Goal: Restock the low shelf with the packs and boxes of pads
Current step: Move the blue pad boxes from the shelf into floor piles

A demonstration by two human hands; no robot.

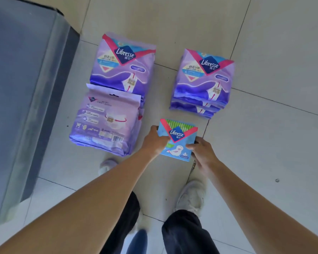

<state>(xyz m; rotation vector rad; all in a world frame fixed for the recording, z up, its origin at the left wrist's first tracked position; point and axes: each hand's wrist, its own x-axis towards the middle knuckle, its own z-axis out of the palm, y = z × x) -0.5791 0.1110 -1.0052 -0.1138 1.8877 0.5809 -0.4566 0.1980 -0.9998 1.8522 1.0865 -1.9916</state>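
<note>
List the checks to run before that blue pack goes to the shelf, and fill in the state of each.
1. Left hand grips the left edge of the blue pack: ok.
2. Right hand grips its lower right corner: ok.
3. Printed front of the pack faces up: ok.
4. Pack lifted clear of the floor: cannot tell.
5. Free space in the grey unit at left: cannot tell, its opening is not shown.
6. Straight path to the unit: not ok, a purple pack lying back-side up sits between.
</note>
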